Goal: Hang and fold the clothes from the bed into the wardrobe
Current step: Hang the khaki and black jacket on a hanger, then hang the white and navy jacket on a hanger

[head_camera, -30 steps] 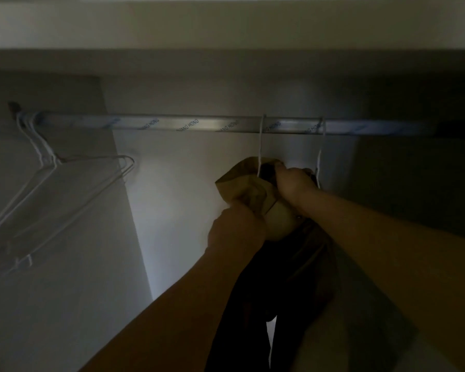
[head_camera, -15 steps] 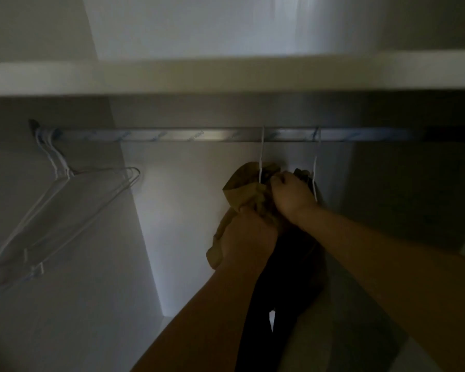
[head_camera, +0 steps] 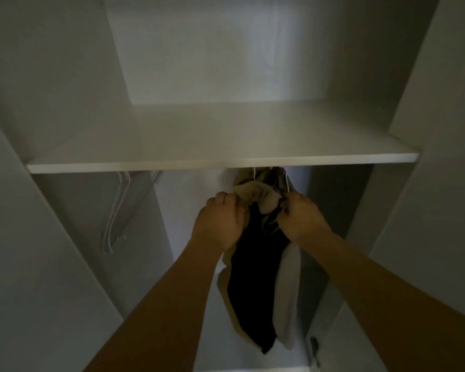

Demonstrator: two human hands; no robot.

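Dim white wardrobe [head_camera: 65,237], shelf [head_camera: 220,163] hiding the rail. Tan garment [head_camera: 255,193] hangs just above and between both sets of fingers, long axis vertical, dark garment [head_camera: 253,285] dropping below them. Left hand [head_camera: 220,224] curled against the tan cloth (grip unclear); right hand [head_camera: 301,218] pinching cloth, marginally nearer the hook. Two hooks, two garments; spare hangers [head_camera: 118,210] far left, count unclear.
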